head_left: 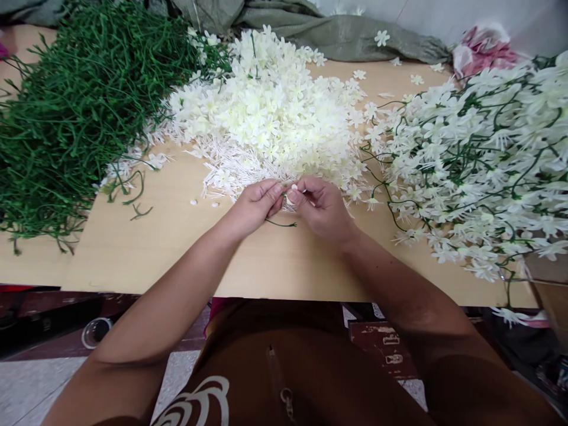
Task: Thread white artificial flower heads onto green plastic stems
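Note:
Both hands meet over the wooden table, just in front of a heap of loose white artificial flower heads (284, 112). My left hand (260, 204) is pinched on a green plastic stem (281, 224), whose thin end hangs out below the fingers. Facing it, my right hand (322, 207) pinches a small white flower piece at the stem's tip; the fingers cover most of it. Whether the piece sits on the stem I cannot tell. White thread-like stamens (231, 163) lie at the heap's near side.
A big pile of green stems (75, 112) covers the left side. Assembled white flowers on stems (479, 160) are heaped at the right. Grey-green cloth (337, 35) runs along the back, beside a pink and white bag (483, 50). Loose stem bits (141, 212) lie on the table (177, 254).

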